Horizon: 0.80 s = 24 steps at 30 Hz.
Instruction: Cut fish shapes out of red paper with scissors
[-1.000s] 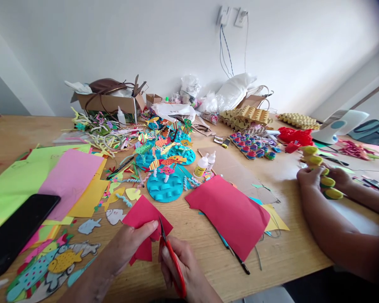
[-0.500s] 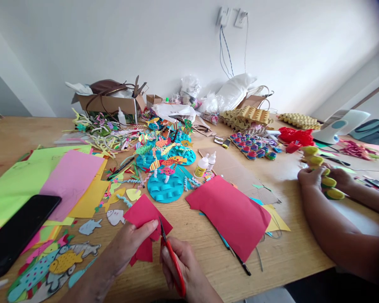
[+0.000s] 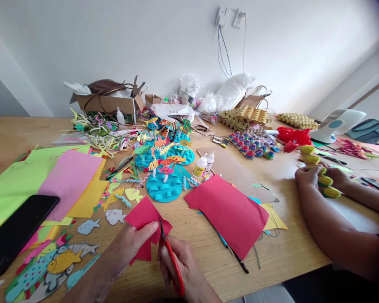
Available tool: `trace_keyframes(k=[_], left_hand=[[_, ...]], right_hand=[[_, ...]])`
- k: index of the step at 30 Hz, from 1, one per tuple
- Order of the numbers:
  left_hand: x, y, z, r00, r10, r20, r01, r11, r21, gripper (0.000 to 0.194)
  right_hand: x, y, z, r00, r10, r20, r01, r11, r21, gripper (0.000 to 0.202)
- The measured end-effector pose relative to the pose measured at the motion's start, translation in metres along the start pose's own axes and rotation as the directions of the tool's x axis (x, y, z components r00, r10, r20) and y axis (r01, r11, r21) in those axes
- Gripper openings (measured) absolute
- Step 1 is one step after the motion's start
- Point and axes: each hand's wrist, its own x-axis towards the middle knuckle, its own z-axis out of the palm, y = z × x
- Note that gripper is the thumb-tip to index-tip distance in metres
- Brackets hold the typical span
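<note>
My left hand (image 3: pixel 142 235) is closed on a small piece of red paper (image 3: pixel 142 210), thumb on top, with part of the sheet hanging below. My right hand (image 3: pixel 180 256) grips red-handled scissors (image 3: pixel 173 263), their dark blades pointing up against the right part of that paper. A larger red sheet (image 3: pixel 229 214) lies to the right of my hands. Just beyond the paper sits a round blue base (image 3: pixel 163 185) with paper loops. Cut-out fish lie to the left, among them a white fish (image 3: pixel 115 216) and a yellow dotted fish (image 3: pixel 65 261).
A black phone (image 3: pixel 20 235) rests on coloured sheets at left. Two glue bottles (image 3: pixel 200 166) stand past the red sheet. At right, another person's hands (image 3: pixel 312 176) hold a yellow egg-carton strip. Egg trays (image 3: pixel 244 115) and a cardboard box (image 3: pixel 109 103) stand at the back.
The scissor blades have shifted slightly within the red paper, and its cut right edge looks a little different. Both hands keep their grip. The whole view has moved slightly.
</note>
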Motion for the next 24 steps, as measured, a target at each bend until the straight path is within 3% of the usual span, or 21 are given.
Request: trace_keyframes(k=[12,24], left_hand=[[0.002,0.001,-0.002,0.999,-0.018,0.038,0.021,0.997,-0.076,0.013],[0.007,-0.014,-0.003,0.999,-0.002,-0.034,0.000,0.999,-0.052,0.021]], right_hand=[[0.001,0.000,0.000,0.999,0.019,-0.036,-0.020,0.999,-0.044,0.058],[0.001,0.008,-0.001,1.000,-0.006,-0.022,0.006,1.000,0.001,0.055]])
